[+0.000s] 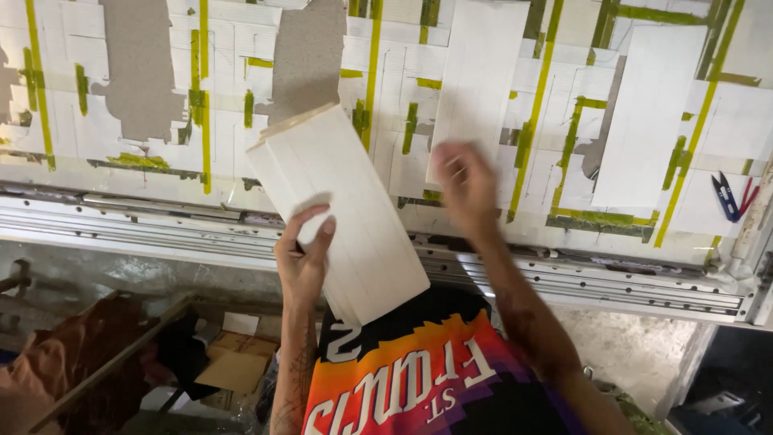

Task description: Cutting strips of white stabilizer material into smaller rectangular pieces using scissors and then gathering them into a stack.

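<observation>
Currently, a stack of white cards [342, 205] is pinched at its lower edge by the left hand [302, 258], above the tabletop [161, 173]. Judged light, stiff, slippery-faced; best gripped across edges. Right hand [467, 189] blurred; grip cannot be told.

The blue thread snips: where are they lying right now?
In the head view the blue thread snips lie at the far right of the taped worktable, beside a red-handled tool, well right of the right hand.
</observation>
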